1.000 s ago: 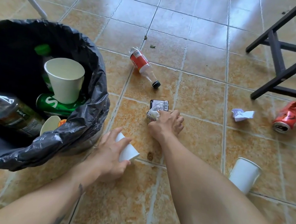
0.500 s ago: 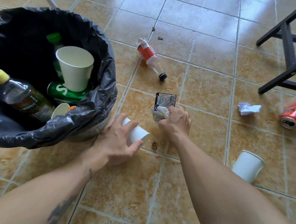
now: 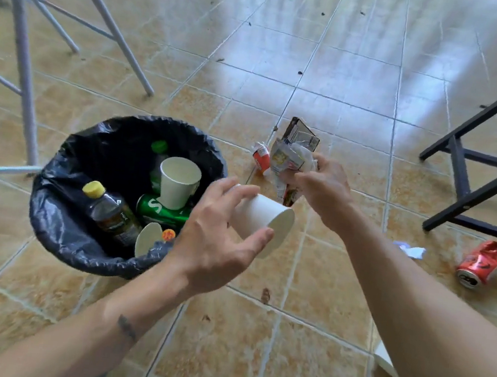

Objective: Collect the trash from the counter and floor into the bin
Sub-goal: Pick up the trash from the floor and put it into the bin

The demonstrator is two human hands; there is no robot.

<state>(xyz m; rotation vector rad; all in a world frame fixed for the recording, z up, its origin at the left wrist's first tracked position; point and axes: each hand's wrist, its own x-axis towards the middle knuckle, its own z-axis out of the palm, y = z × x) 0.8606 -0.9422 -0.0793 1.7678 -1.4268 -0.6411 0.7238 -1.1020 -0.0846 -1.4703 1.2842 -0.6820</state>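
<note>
Trash is being held above the tiled floor [image 3: 300, 337], beside the bin [image 3: 56, 220]: left hand [image 3: 215, 241] is gripping one white paper cup [image 3: 260, 220] sideways, right hand [image 3: 323, 185] is pinching one crumpled carton [image 3: 292, 156]. One red can [image 3: 482, 263] is lying nearby.

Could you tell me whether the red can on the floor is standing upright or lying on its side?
On its side: the red can lies dented on the tiles.
</note>
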